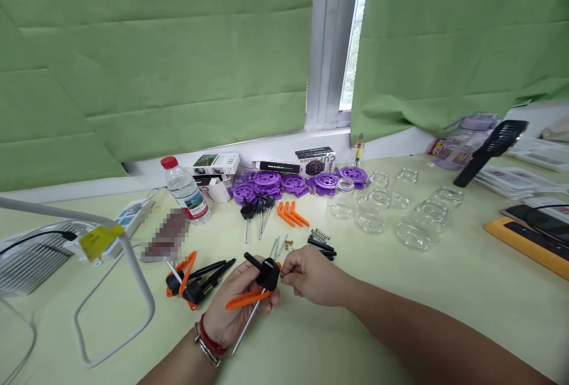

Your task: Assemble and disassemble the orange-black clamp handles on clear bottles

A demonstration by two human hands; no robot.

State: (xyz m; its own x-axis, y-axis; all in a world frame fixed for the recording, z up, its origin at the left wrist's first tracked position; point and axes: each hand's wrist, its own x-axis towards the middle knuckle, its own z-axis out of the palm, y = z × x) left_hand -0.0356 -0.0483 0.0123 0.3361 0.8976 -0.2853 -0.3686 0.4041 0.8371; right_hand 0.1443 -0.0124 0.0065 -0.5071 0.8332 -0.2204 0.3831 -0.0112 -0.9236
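Note:
My left hand is closed around a partly assembled tool. It has a black plastic head with a short black stub, an orange lever and a thin metal rod slanting down to the left. My right hand is at the right side of the black head, thumb and fingers pinched together. What they pinch is too small and too hidden to name. Just beyond my hands lie loose metal rods, small brass-coloured pieces, springs and black sticks.
Left of my hands lie black-and-orange assemblies; behind are orange levers and black heads on rods. Purple discs line the back near a water bottle. Clear containers stand right. A grey metal frame rises left.

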